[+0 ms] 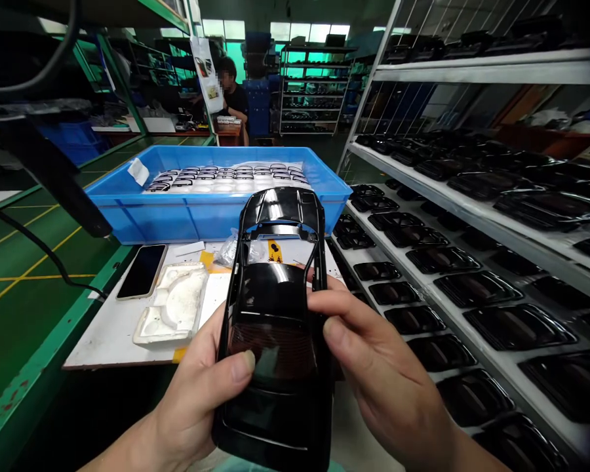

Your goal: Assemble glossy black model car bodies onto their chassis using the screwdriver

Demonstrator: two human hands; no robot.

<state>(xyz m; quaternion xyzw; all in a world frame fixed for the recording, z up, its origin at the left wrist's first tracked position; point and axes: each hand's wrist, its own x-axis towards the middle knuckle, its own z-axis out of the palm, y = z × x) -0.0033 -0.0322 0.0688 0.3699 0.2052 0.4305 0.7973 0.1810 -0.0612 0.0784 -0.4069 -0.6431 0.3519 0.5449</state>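
A glossy black model car body shell (275,354) is held upright in front of me, its windscreen opening toward the far end. My left hand (201,380) grips its left side, the thumb lying over the dark rear window. On the right side, my right hand (373,354) pinches the shell's edge near the side window, with thumb and forefinger close together; some of its fingertips are hidden behind the shell. Beyond it stands a blue plastic bin (177,213) with rows of small black-edged parts (236,173) on white padding.
A phone (141,272) and a white moulded block (172,305) lie on the white board (103,334) at left. Clear plastic bags (231,250) sit by the bin. Racks of black shells (501,308) line the right. A person (233,98) sits far back.
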